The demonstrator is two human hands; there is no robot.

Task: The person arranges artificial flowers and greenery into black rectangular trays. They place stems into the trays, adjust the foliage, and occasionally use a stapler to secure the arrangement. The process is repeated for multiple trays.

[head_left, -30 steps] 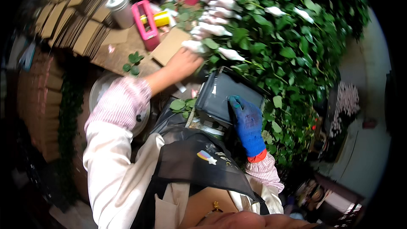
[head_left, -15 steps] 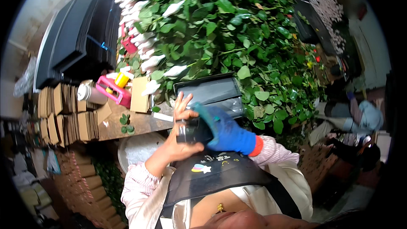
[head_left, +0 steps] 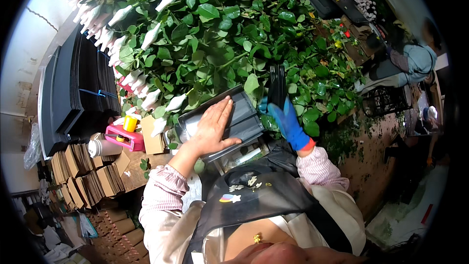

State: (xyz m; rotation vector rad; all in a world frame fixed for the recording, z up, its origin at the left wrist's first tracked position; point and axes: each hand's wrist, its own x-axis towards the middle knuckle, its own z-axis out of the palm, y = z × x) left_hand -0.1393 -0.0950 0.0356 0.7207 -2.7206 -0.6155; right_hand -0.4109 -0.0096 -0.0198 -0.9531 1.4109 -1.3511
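My bare left hand lies with outstretched fingers on a dark grey, shallow open box, which sits at the near edge of a mound of leafy green stems. My right hand, in a blue glove, grips a bundle of black strips standing beside the box's right end, against the leaves. Flower heads in white mesh sleeves line the left side of the mound, some lying just behind the box.
Stacked black sheets, a pink plastic tool, yellow cylinder, white cup and cardboard pieces occupy the left. At right, another person is beside a black crate.
My hands, together around a dark object half a second ago, are now apart: the left rests on the box, the right has moved forward and rightward with black strips. The view has shifted.
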